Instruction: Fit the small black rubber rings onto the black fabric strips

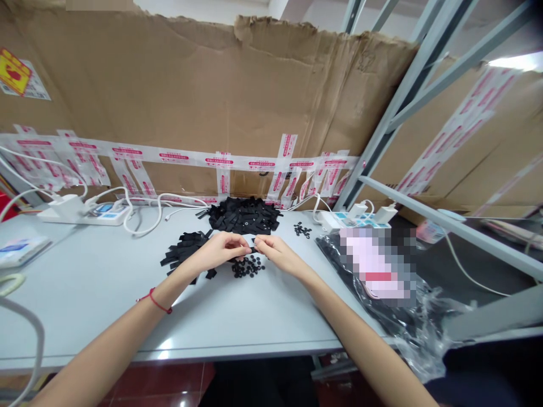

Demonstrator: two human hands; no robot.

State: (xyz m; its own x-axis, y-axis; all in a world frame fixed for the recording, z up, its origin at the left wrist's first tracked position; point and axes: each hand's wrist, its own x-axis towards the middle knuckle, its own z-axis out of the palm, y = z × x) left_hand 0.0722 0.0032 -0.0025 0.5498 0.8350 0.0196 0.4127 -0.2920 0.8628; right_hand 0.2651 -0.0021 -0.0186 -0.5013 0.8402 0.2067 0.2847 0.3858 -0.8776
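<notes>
My left hand point(223, 249) and my right hand point(274, 251) meet over the middle of the white table point(254, 316). Between their pinched fingertips is a short black strip point(253, 249), mostly covered by the fingers. Just below lies a loose group of small round black pieces point(248, 267). Behind my hands rises a big heap of black strips point(244, 215). A smaller pile of black strips point(182, 249) lies beside my left hand, partly hidden by it. Farther right is another little cluster of small black pieces point(302, 229).
Power strips with plugs stand at the back left point(85, 210) and back right point(356, 219). White cables point(159, 212) run along the cardboard wall point(203, 85). A clear plastic bag point(424, 328) and a blurred pink item point(373, 263) lie right, near a metal frame point(392, 113).
</notes>
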